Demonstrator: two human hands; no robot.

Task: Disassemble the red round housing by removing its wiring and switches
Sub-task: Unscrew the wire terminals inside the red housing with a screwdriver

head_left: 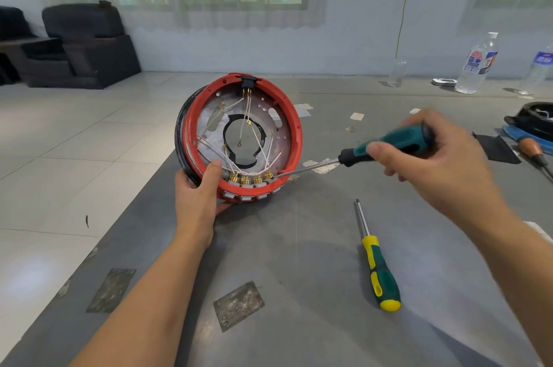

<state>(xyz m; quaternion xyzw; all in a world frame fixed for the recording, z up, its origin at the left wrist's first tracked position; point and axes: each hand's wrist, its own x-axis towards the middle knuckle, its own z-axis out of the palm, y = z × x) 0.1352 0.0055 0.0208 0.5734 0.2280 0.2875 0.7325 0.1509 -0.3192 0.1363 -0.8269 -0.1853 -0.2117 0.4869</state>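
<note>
The red round plastic housing (294,139) is standing tilted on its edge on the grey worn tabletop (299,262), near the table's left edge, with its open side facing the camera. The left hand (199,193) is gripping the near-left part of the rim, thumb hooked over into the inside and fingers curled behind. The right hand (431,154), well apart to the right, is clamping the green-and-black handled screwdriver (389,145), whose metal tip is reaching the near-right inner rim, just beside the row of white rocker switches with brass terminals (250,182). Thin white wires (254,139) are running from those terminals across the silver metal plate (281,133) to a black socket (247,82) at the far rim.

The shell is probably light and stiff, and being round it is likely to roll or twist under prying, so holding the rim close to the switches looks sensible. The wires look soft and thin, with small brass connectors that could bend; taking them at the connector and not by the strand seems safer. The switches appear to be clipped in, so they may pop free suddenly.

A second screwdriver with a yellow-and-green handle (378,268) is lying on the table to the near right, and clear plastic bottles (477,64) are standing at the far right
</note>
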